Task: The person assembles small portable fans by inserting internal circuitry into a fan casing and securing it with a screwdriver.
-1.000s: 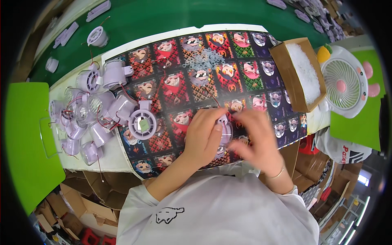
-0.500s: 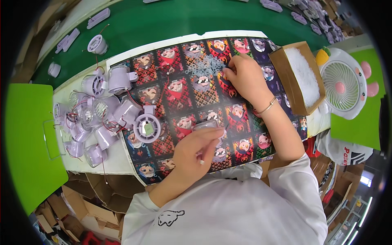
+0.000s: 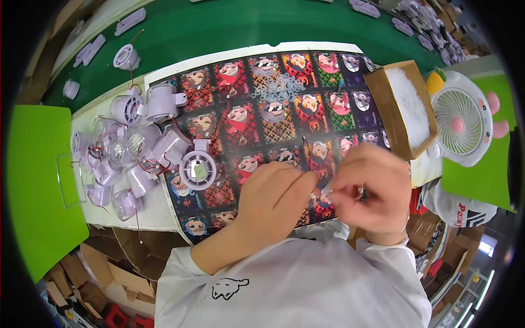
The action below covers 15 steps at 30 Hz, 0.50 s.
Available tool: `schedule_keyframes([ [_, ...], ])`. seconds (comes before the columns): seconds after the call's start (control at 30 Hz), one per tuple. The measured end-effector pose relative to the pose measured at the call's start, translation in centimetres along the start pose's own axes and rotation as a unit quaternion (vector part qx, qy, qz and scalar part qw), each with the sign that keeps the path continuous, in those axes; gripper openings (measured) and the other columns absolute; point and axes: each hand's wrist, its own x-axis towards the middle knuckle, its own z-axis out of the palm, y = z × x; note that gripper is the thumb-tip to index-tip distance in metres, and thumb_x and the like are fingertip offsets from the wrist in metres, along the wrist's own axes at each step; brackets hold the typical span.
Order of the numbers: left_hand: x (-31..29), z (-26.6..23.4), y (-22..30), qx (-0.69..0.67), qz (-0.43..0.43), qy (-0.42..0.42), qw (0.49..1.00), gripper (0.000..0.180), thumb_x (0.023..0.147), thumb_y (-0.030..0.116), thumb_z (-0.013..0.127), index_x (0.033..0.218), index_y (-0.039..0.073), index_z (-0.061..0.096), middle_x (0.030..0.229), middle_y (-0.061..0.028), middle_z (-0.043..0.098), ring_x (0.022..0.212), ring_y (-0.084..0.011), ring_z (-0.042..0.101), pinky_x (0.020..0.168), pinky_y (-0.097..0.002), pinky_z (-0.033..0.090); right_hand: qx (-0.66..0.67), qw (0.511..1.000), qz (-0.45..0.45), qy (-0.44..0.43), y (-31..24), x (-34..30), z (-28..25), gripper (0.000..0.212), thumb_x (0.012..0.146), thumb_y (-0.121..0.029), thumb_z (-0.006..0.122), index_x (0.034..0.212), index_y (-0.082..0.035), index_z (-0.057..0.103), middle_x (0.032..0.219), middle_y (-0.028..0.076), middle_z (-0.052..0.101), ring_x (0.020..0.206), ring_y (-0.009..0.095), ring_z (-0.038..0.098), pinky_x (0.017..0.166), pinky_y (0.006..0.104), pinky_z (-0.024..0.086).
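Note:
My left hand [image 3: 273,199] is closed over the near middle of the printed mat [image 3: 284,131], its fingers curled around something they hide. Close against its fingertips is my right hand [image 3: 374,188], smeared by motion, with thumb and fingers drawn together. A small pale bit [image 3: 326,192] shows between the hands, too blurred to name. Beyond them on the mat lies a loose pile of small grey-blue ring-like parts [image 3: 279,87]. A round lilac plastic housing [image 3: 198,170] with a green square at its centre rests left of my left hand.
Several lilac housings with clear covers and thin red wires [image 3: 136,145] crowd the left of the table. At right stand a cardboard box [image 3: 396,115] of whitish translucent material and a white fan [image 3: 459,117]. Lilac parts [image 3: 130,22] lie on the green surface [image 3: 219,27] beyond.
My right hand has come back from the ring pile to meet my left hand. The left has turned slightly, and the clear plastic piece seen under it is now hidden.

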Motion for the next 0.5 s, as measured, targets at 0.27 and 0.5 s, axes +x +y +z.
schedule_keyframes([
  [0.27, 0.1, 0.7, 0.3, 0.0, -0.015, -0.018, 1.0, 0.029, 0.068, 0.006, 0.065, 0.096, -0.001, 0.063, 0.08, -0.0083, 0.056, 0.07, -0.0262, 0.057, 0.058, -0.0379, 0.045, 0.011, 0.998, 0.058, 0.036, -0.7, -1.8, 0.6, 0.021, 0.068, 0.006, 0.075, 0.086, -0.002, 0.067, 0.078, 0.007, 0.059, 0.058, 0.015, 0.054, 0.048, 0.0269, 0.042],
  [0.5, 0.4, 0.7, 0.4, 0.017, 0.005, -0.032, 0.999, 0.029, 0.07, 0.006, 0.065, 0.097, -0.001, 0.063, 0.08, -0.0075, 0.055, 0.068, -0.0253, 0.055, 0.058, -0.0374, 0.044, -0.082, 0.996, 0.016, 0.035, -1.4, -1.9, 0.8, 0.025, 0.065, 0.007, 0.074, 0.088, 0.0, 0.065, 0.08, 0.009, 0.06, 0.067, 0.022, 0.058, 0.055, 0.0313, 0.048],
])
